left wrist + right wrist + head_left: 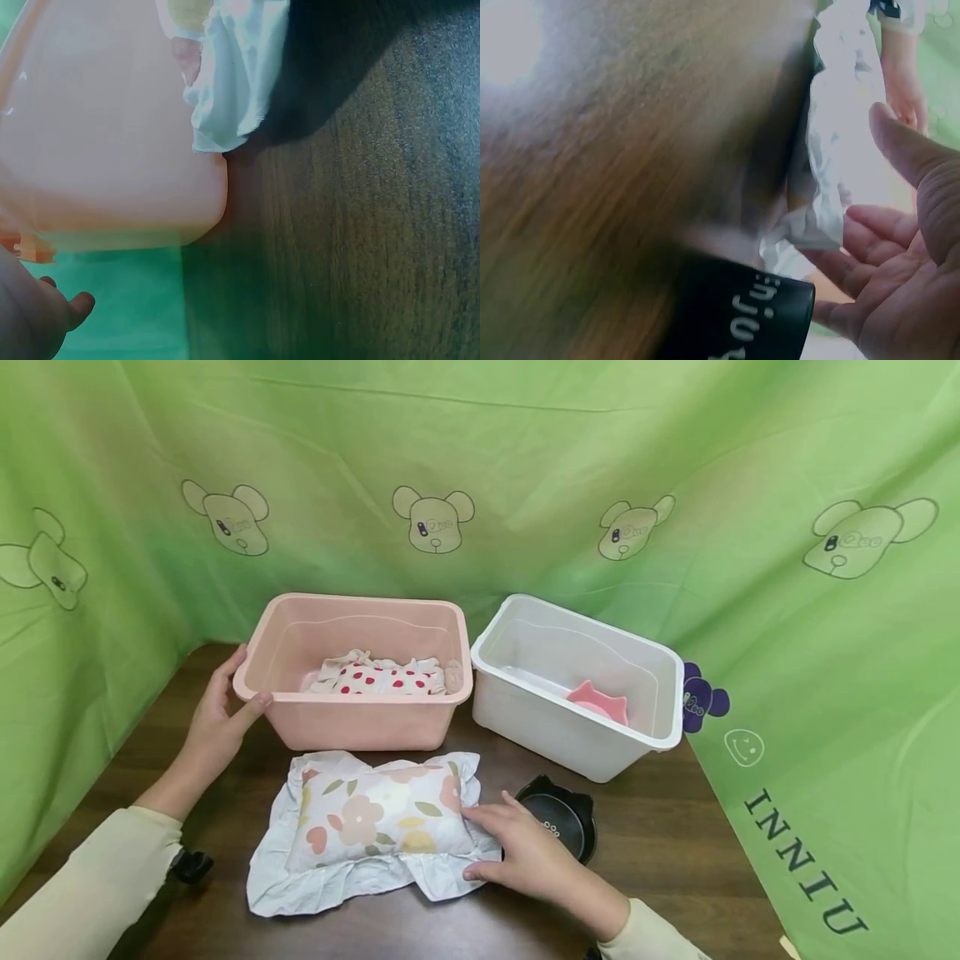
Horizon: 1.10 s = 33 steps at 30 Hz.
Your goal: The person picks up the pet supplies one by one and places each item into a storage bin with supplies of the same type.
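My left hand is at the front left corner of the pink bin, fingers spread along the rim and thumb extended. A small white cushion with red spots lies inside that bin. In front of it a flower-print pillow with white ruffles lies on the table. My right hand reaches to the pillow's right ruffle, thumb held apart from the fingers. Partly behind this hand sits a black bowl with cat ears; white lettering shows on the bowl's side in the right wrist view.
Beside the pink bin stands a white bin, turned at an angle, with a pink cat-eared bowl in it. A green curtain with printed bear heads encloses the brown wooden table at the back and sides.
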Each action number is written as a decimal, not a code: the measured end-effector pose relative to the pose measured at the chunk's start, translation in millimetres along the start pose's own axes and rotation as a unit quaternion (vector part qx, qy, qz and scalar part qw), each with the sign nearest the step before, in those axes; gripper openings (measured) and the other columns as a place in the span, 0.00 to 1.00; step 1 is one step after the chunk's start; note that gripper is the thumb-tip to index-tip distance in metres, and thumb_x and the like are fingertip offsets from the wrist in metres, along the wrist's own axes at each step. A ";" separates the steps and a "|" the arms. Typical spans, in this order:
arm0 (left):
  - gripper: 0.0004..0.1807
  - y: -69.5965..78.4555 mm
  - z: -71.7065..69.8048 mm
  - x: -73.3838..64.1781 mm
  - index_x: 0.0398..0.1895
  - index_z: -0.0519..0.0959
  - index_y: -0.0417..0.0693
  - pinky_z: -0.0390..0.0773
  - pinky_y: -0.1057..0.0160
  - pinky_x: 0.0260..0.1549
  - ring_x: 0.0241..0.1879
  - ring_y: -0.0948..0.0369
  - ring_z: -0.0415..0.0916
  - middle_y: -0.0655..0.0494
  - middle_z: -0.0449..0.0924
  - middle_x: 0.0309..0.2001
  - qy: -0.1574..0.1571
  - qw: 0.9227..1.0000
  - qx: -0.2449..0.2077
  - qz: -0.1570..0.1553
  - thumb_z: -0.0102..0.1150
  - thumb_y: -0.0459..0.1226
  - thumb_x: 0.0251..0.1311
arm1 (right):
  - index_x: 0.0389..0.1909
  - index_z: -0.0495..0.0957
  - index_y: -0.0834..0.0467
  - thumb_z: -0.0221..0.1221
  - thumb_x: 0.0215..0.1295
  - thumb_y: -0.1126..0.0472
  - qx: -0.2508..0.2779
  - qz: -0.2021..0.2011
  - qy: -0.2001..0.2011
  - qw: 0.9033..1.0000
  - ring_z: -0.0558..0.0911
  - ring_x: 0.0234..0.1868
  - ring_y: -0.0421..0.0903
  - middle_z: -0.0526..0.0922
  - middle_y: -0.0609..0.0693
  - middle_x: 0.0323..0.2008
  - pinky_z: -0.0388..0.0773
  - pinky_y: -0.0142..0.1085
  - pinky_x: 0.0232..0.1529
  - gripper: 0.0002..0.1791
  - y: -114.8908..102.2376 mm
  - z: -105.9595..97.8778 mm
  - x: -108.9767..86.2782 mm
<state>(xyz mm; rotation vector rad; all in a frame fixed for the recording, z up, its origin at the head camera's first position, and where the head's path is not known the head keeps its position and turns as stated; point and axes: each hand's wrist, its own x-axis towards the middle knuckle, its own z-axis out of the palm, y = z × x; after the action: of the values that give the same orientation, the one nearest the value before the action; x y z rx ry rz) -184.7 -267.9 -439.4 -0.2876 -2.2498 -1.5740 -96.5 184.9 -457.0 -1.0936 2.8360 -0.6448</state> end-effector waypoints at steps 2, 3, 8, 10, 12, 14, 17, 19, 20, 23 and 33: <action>0.41 0.2 0.6 -0.6 0.82 0.52 0.47 0.63 0.83 0.60 0.70 0.71 0.61 0.48 0.50 0.82 0.000 1.000 -0.006 -0.001 0.60 0.31 0.70 | 0.66 0.77 0.62 0.77 0.50 0.45 0.003 0.013 -0.002 1.000 0.81 0.61 0.49 0.84 0.53 0.59 0.58 0.59 0.75 0.44 -3.3 1.7 3.1; 0.41 0.3 0.7 -0.9 0.82 0.51 0.46 0.63 0.83 0.60 0.70 0.70 0.61 0.47 0.50 0.82 -0.001 1.000 -0.009 -0.002 0.59 0.31 0.70 | 0.66 0.77 0.62 0.78 0.49 0.46 0.005 0.020 -0.001 1.000 0.81 0.61 0.49 0.84 0.54 0.59 0.58 0.59 0.75 0.44 -4.8 2.6 4.8; 0.41 0.7 0.4 -0.4 0.82 0.51 0.45 0.63 0.84 0.60 0.70 0.69 0.61 0.46 0.49 0.82 -0.001 1.000 -0.017 0.000 0.59 0.30 0.70 | 0.61 0.80 0.62 0.79 0.48 0.50 0.012 0.055 0.010 0.998 0.83 0.58 0.50 0.86 0.55 0.55 0.59 0.58 0.75 0.39 -9.1 7.8 15.5; 0.41 0.6 0.4 -0.6 0.82 0.50 0.44 0.63 0.84 0.60 0.70 0.68 0.60 0.46 0.48 0.82 -0.001 1.000 -0.020 -0.001 0.58 0.30 0.70 | 0.58 0.81 0.61 0.79 0.49 0.53 0.020 0.067 0.022 0.997 0.84 0.56 0.49 0.87 0.53 0.53 0.60 0.56 0.75 0.34 -9.1 10.8 19.6; 0.41 0.4 0.7 -0.7 0.82 0.50 0.44 0.64 0.83 0.60 0.70 0.67 0.61 0.46 0.48 0.82 -0.002 1.000 -0.027 -0.003 0.58 0.30 0.71 | 0.54 0.83 0.60 0.79 0.50 0.57 0.034 0.075 0.039 0.996 0.85 0.54 0.49 0.88 0.52 0.51 0.62 0.55 0.74 0.30 -8.5 13.4 23.0; 0.41 0.1 1.3 -0.6 0.82 0.50 0.45 0.65 0.83 0.59 0.70 0.66 0.62 0.47 0.48 0.82 -0.004 0.999 -0.034 -0.006 0.58 0.30 0.71 | 0.52 0.84 0.59 0.79 0.50 0.59 0.051 0.081 0.058 0.994 0.86 0.50 0.46 0.89 0.50 0.48 0.65 0.53 0.73 0.27 -7.6 15.7 25.6; 0.41 0.0 2.3 -0.1 0.82 0.49 0.46 0.67 0.82 0.59 0.70 0.64 0.62 0.47 0.49 0.82 -0.007 0.999 -0.047 -0.008 0.57 0.30 0.71 | 0.49 0.86 0.58 0.79 0.49 0.62 0.082 0.088 0.081 0.989 0.86 0.44 0.42 0.89 0.48 0.43 0.76 0.48 0.65 0.24 -6.3 18.5 27.3; 0.41 0.1 2.8 0.3 0.83 0.49 0.47 0.67 0.82 0.59 0.70 0.64 0.62 0.47 0.49 0.82 -0.009 0.999 -0.051 -0.008 0.57 0.30 0.71 | 0.48 0.87 0.57 0.78 0.49 0.63 0.100 0.095 0.092 0.986 0.85 0.42 0.39 0.89 0.45 0.40 0.82 0.42 0.57 0.22 -5.4 20.1 28.1; 0.41 0.2 3.1 0.6 0.83 0.49 0.47 0.67 0.82 0.59 0.70 0.64 0.62 0.46 0.49 0.82 -0.009 0.998 -0.055 -0.007 0.57 0.29 0.71 | 0.46 0.88 0.56 0.78 0.49 0.64 0.107 0.097 0.097 0.985 0.85 0.41 0.39 0.89 0.44 0.39 0.83 0.39 0.53 0.20 -5.1 20.6 28.6; 0.41 0.4 3.5 0.7 0.82 0.49 0.46 0.67 0.82 0.58 0.69 0.65 0.63 0.45 0.49 0.81 -0.009 0.998 -0.058 -0.006 0.57 0.29 0.71 | 0.41 0.89 0.54 0.77 0.50 0.64 0.128 0.109 0.111 0.980 0.84 0.39 0.37 0.87 0.41 0.36 0.83 0.34 0.45 0.15 -5.3 20.7 29.9; 0.41 3.1 4.0 0.2 0.83 0.49 0.46 0.67 0.82 0.58 0.70 0.61 0.63 0.44 0.49 0.81 -0.009 0.998 -0.060 -0.011 0.57 0.30 0.72 | 0.31 0.89 0.51 0.77 0.50 0.66 0.231 0.148 0.168 0.947 0.81 0.37 0.38 0.86 0.39 0.31 0.79 0.30 0.40 0.10 -7.7 6.7 32.7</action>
<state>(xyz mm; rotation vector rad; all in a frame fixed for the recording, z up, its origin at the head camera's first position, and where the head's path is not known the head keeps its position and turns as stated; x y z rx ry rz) -184.4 -263.1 -437.9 -0.3113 -2.1830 -1.7272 -115.0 156.0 -456.4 -0.5092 2.7818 -1.4806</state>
